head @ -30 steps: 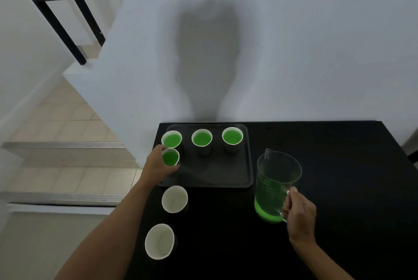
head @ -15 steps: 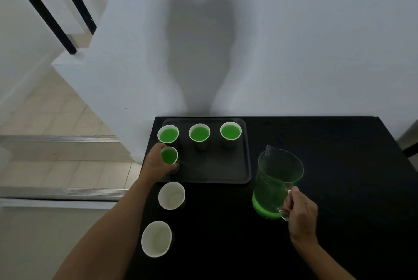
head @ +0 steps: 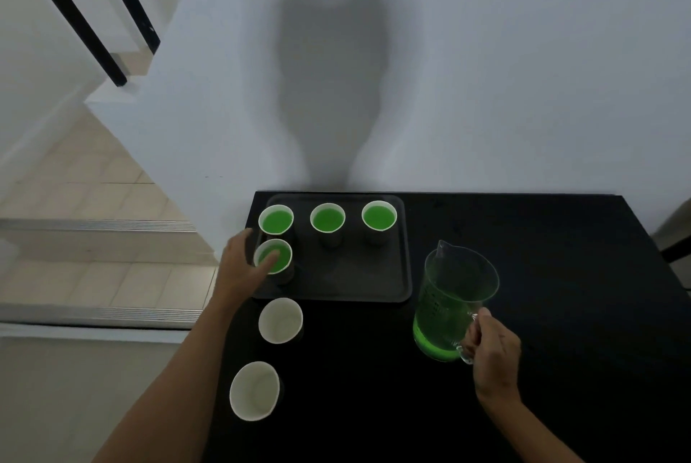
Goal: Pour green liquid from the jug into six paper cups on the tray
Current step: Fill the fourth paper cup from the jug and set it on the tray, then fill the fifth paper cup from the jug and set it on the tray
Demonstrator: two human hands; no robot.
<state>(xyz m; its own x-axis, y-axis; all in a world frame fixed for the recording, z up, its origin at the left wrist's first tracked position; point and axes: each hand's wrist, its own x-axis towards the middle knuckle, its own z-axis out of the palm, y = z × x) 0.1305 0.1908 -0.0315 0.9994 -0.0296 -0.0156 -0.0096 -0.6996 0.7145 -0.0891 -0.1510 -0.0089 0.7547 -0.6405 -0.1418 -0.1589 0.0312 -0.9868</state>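
Note:
A dark tray (head: 374, 286) lies at the table's back left. Three paper cups of green liquid line its far side: left (head: 276, 220), middle (head: 327, 220), right (head: 379, 217). A fourth filled cup (head: 278, 260) stands on the tray's front-left corner. My left hand (head: 239, 268) is just left of it, fingers apart, thumb across its near rim. Two empty paper cups (head: 280, 320) (head: 254, 390) stand on the table in front of the tray. The clear jug (head: 448, 305), roughly a third full of green liquid, stands upright right of the tray, with my right hand (head: 493, 350) closed on its handle.
The black table (head: 561, 275) stands against a white wall. Its left edge runs close to the empty cups, with tiled stair steps (head: 93, 275) below. A black railing (head: 93, 13) is at the upper left.
My left hand has loosened from the fourth filled cup, which now stands on the tray's front-left corner, and drawn slightly left. The jug and my right hand have stayed put.

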